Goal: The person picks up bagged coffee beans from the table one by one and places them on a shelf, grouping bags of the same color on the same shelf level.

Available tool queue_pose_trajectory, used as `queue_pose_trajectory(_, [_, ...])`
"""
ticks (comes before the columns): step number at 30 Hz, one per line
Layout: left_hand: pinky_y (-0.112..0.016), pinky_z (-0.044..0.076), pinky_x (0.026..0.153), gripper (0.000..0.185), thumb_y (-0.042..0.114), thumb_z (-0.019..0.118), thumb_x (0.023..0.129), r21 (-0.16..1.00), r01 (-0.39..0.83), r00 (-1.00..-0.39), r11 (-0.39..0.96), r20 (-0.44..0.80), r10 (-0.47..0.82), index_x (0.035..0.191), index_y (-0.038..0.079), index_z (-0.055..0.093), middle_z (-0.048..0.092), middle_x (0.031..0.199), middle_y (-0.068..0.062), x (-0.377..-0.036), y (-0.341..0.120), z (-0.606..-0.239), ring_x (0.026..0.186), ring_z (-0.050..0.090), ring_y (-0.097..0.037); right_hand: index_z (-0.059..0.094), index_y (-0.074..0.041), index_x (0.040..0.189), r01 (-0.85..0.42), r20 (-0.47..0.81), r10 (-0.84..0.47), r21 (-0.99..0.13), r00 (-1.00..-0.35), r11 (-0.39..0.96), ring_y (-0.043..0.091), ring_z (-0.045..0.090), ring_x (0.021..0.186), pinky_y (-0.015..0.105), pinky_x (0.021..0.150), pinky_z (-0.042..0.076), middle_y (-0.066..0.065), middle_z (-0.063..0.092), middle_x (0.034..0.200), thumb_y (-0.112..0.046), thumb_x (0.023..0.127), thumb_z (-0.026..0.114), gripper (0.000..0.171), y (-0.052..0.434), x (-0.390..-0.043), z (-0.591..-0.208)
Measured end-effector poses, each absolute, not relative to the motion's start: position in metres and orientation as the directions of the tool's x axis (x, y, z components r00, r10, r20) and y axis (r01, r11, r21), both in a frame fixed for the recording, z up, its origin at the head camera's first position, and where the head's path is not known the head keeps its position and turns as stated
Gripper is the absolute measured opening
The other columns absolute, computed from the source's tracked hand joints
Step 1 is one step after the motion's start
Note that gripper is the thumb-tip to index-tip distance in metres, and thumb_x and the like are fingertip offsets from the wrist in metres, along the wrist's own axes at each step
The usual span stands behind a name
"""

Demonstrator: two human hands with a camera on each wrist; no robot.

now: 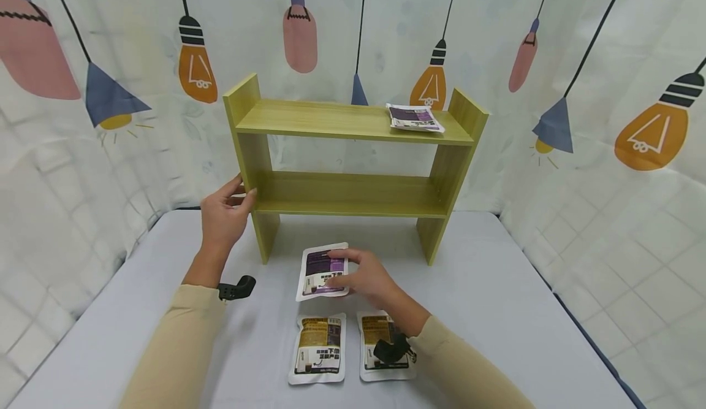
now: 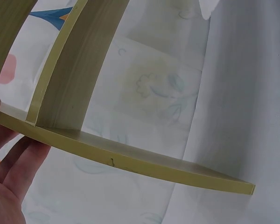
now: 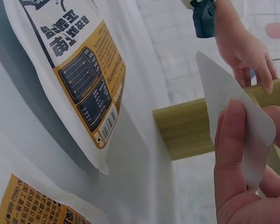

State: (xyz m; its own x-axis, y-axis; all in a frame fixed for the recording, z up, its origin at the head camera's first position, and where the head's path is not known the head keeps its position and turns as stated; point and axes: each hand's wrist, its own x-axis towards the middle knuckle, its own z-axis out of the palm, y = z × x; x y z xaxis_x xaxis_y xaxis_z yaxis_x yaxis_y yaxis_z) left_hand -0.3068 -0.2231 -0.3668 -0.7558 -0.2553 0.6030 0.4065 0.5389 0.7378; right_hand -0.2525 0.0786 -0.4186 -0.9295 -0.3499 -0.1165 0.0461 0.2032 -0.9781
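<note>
My right hand (image 1: 366,277) pinches a white packet with a purple label (image 1: 317,271) by its right side, above the table in front of the shelf. The right wrist view shows the packet's plain white side (image 3: 240,126) between thumb and fingers. With my left hand (image 1: 226,213) I grip the left side panel of the yellow-green two-tier wooden shelf (image 1: 353,195). In the left wrist view, fingers (image 2: 25,163) lie against the panel's outer face and the thumb is at its front edge.
Several purple-labelled packets (image 1: 415,118) lie stacked at the right of the top shelf. Two brown-labelled packets, one left (image 1: 318,347) and one right (image 1: 377,341), lie on the white table (image 1: 474,311) near me. The right forearm partly covers the right one. A patterned curtain (image 1: 353,22) hangs behind.
</note>
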Motion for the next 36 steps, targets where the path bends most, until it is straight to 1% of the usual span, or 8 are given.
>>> queue_pose_trajectory(4, [-0.002,0.048,0.071,0.046,0.025,0.067,0.099,0.736,0.405,-0.755,0.542,0.604,-0.256,0.145,0.025,0.06,0.073,0.127,-0.013,-0.306,-0.223,-0.367,0.096,0.074,-0.036,0.071,-0.02,0.131,0.047,-0.114,-0.346,-0.98,-0.931,0.195,0.021,0.07,0.09,0.036,0.07,0.063,0.017,0.043,0.154,-0.004,0.078,0.087,0.058,0.08,-0.251,-0.416])
queue_pose_trajectory(10, [-0.003,0.049,0.072,0.046,0.026,0.066,0.1,0.739,0.396,-0.761,0.546,0.597,-0.255,0.145,0.027,0.059,0.072,0.13,-0.011,-0.306,-0.223,-0.366,0.098,0.074,-0.035,0.069,-0.018,0.134,0.06,-0.112,-0.366,-0.987,-0.924,0.148,0.022,0.071,0.091,0.038,0.072,0.064,0.017,0.036,0.16,-0.001,0.079,0.085,0.06,0.082,-0.25,-0.412])
queue_pose_trajectory(16, [-0.004,0.05,0.072,0.046,0.028,0.066,0.1,0.74,0.393,-0.766,0.546,0.592,-0.252,0.146,0.028,0.058,0.072,0.13,-0.012,-0.306,-0.223,-0.366,0.099,0.074,-0.036,0.068,-0.016,0.136,0.077,-0.114,-0.368,-0.991,-0.923,0.112,0.024,0.071,0.094,0.039,0.075,0.064,0.018,0.042,0.152,0.002,0.079,0.084,0.062,0.083,-0.248,-0.405])
queue_pose_trajectory(18, [-0.004,0.05,0.072,0.046,0.027,0.066,0.1,0.74,0.394,-0.765,0.544,0.592,-0.251,0.146,0.028,0.059,0.072,0.13,-0.012,-0.306,-0.223,-0.366,0.099,0.075,-0.036,0.067,-0.017,0.137,0.075,-0.113,-0.366,-0.99,-0.924,0.117,0.023,0.071,0.094,0.038,0.075,0.064,0.018,0.047,0.147,0.001,0.079,0.084,0.063,0.084,-0.246,-0.402])
queue_pose_trajectory(22, [-0.003,0.049,0.072,0.046,0.026,0.066,0.1,0.74,0.398,-0.764,0.542,0.594,-0.25,0.145,0.029,0.059,0.072,0.13,-0.011,-0.306,-0.223,-0.366,0.098,0.074,-0.035,0.066,-0.017,0.138,0.066,-0.106,-0.371,-0.991,-0.922,0.117,0.021,0.072,0.093,0.036,0.076,0.063,0.018,0.059,0.132,0.0,0.08,0.084,0.064,0.085,-0.243,-0.396])
queue_pose_trajectory(24, [-0.003,0.049,0.072,0.046,0.027,0.066,0.1,0.74,0.396,-0.766,0.543,0.593,-0.25,0.146,0.029,0.059,0.072,0.13,-0.011,-0.306,-0.223,-0.366,0.099,0.074,-0.035,0.065,-0.017,0.139,0.063,-0.1,-0.377,-0.992,-0.921,0.109,0.02,0.072,0.094,0.035,0.076,0.063,0.017,0.062,0.128,0.0,0.081,0.084,0.064,0.086,-0.243,-0.393])
queue_pose_trajectory(29, [-0.003,0.049,0.072,0.047,0.027,0.066,0.1,0.742,0.394,-0.767,0.543,0.591,-0.251,0.146,0.028,0.058,0.072,0.13,-0.012,-0.306,-0.223,-0.366,0.099,0.074,-0.035,0.064,-0.016,0.14,0.057,-0.086,-0.387,-0.995,-0.918,0.086,0.02,0.073,0.093,0.035,0.078,0.063,0.016,0.061,0.129,0.0,0.083,0.083,0.063,0.088,-0.24,-0.385])
queue_pose_trajectory(36, [-0.002,0.048,0.071,0.047,0.026,0.067,0.1,0.743,0.402,-0.766,0.535,0.593,-0.249,0.146,0.025,0.059,0.073,0.126,-0.014,-0.305,-0.223,-0.366,0.097,0.074,-0.037,0.063,-0.013,0.142,0.047,-0.061,-0.404,-0.998,-0.913,0.045,0.02,0.073,0.092,0.035,0.078,0.063,0.018,0.061,0.132,0.003,0.083,0.08,0.063,0.09,-0.235,-0.374])
